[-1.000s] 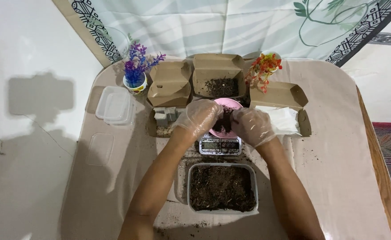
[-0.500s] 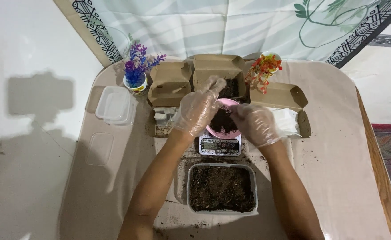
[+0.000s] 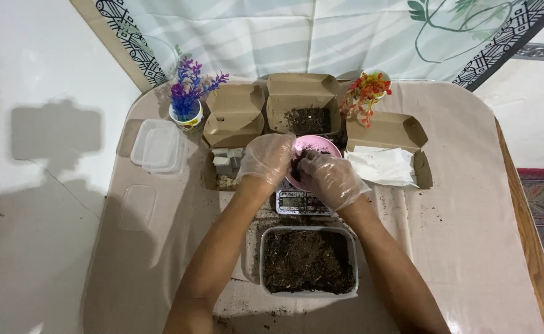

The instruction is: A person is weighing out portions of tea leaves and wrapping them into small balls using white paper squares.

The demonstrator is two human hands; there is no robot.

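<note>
Head view: the left hand point(image 3: 266, 159), gloved in clear plastic, is seen curled over the left rim of a pink bowl point(image 3: 314, 148) that stands on a small digital scale point(image 3: 297, 201). Its fingers are bent narrow; whether anything is pinched in them cannot be told. Just right of it, touching the same bowl, the right hand point(image 3: 332, 179) is closed around a clump of dark soil point(image 3: 299, 162), held over the bowl's near side. The clump thus lies between the two hands, nearer the right one and directly above the bowl; no long axis can be made out in it. Beyond both hands an open cardboard box of soil point(image 3: 306, 117) is set, and nearer the body, below the wrists, a clear plastic tub of soil point(image 3: 308, 260) rests on the desk point(image 3: 470, 247). Well left of the left hand stand a clear lidded container point(image 3: 157, 145) and a purple artificial flower point(image 3: 188, 99); right of the right hand lies a box with white sheets point(image 3: 386, 162).

Against the picture half a second earlier, the left hand is lowered from the far box to the bowl's rim, and the right hand is drawn closer to it.
</note>
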